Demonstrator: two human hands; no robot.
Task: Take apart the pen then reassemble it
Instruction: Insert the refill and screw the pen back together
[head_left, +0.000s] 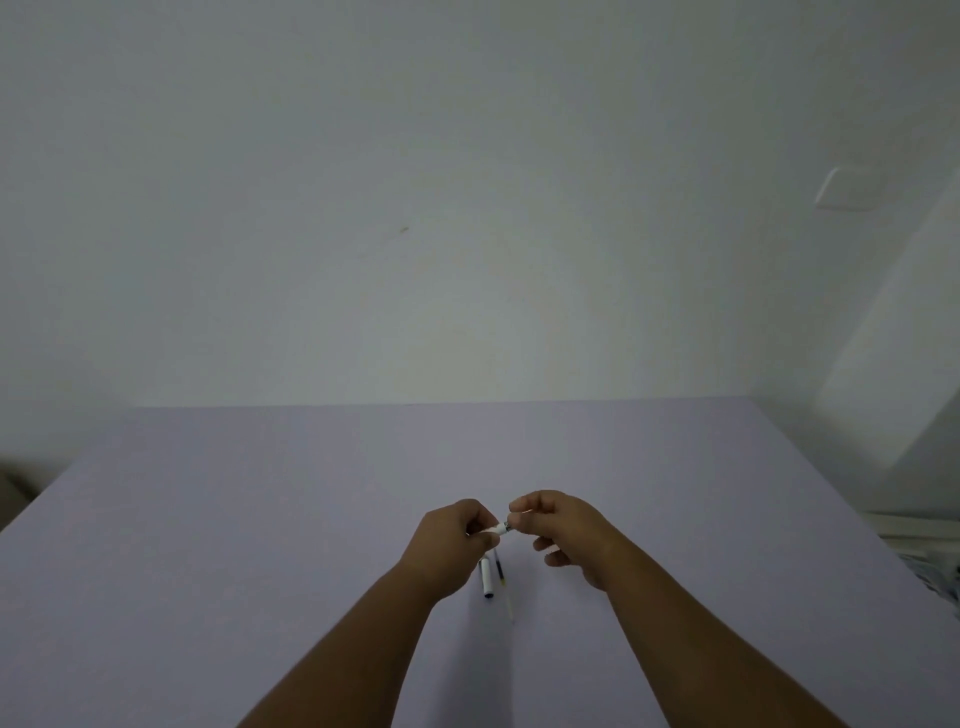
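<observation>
My left hand (457, 540) pinches a short white pen part (497, 529) above the lavender table (260, 519). My right hand (558, 530) grips a small dark metallic tip piece (510, 527) at that part's right end; the two pieces touch. Below the hands, on the table, lie a white pen barrel (487, 578) with a dark end and a thin ink refill (500, 574) beside it, both pointing toward me. My fingers hide most of the held pieces.
A plain white wall rises behind the table's far edge (441, 405). A wall switch plate (844, 189) sits at the upper right. Patterned fabric (935, 571) shows past the table's right edge.
</observation>
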